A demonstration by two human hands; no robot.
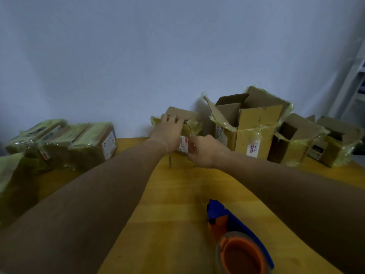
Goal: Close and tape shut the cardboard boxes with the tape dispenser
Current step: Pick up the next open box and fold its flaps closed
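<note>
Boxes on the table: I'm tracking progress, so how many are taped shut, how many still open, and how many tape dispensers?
Taped-shut boxes, left: 3 clearly, more blurred
Open boxes, including the small box under both hands: 4
Tape dispenser: 1
Total: 8

The yellow wooden table top (177,194) offers an open lane down its centre, bounded by the two outstretched forearms. At the far end of this lane a small brown cardboard box with loose yellowish tape (187,119) stands against the pale wall (138,56), with the left hand (167,131) on its top and the right hand (201,151) at its front face. At the near end a blue and orange tape dispenser (237,240) lies on the surface. A cluster of taped brown parcels (75,143) blocks the left side. A row of open brown cardboard boxes with raised flaps (256,125) blocks the right rear. A white metal frame (353,76) stands at the far right.
</note>
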